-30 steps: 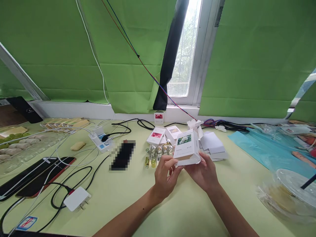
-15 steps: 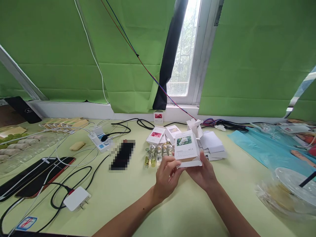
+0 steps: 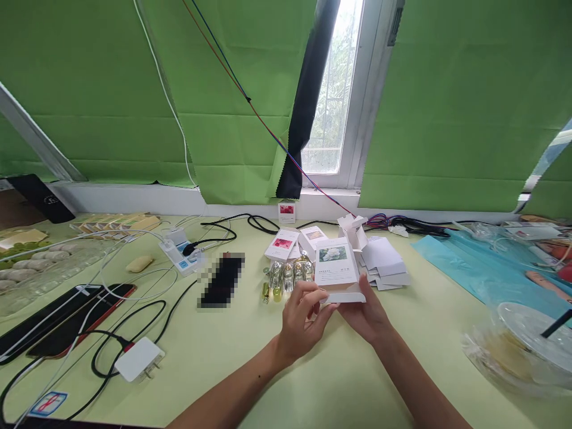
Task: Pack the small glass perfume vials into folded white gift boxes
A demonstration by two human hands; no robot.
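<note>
A small white cardboard box (image 3: 338,269) with a white-flower picture on its front is between my hands, its near end open with a flap sticking out. My left hand (image 3: 304,316) pinches the flap at the near left corner with thumb and fingers. From below and the right side, my right hand (image 3: 369,310) supports the box, thumb along its right edge. Just behind and left of it lie several small glass bottles (image 3: 288,275) with gold and green caps. Beyond these, white boxes with flower pictures (image 3: 281,244) lie flat.
Behind the held box stands an open white carton (image 3: 353,231), next to a stack of flat white cartons (image 3: 385,259). A lidded plastic cup (image 3: 527,339) with a straw is at right. Cables, a white charger (image 3: 140,359), a power strip (image 3: 181,253) and phones (image 3: 80,322) occupy the left.
The box has tilted slightly, and its open near end and flap face me more squarely. Both hands stay in nearly the same place, still gripping it.
</note>
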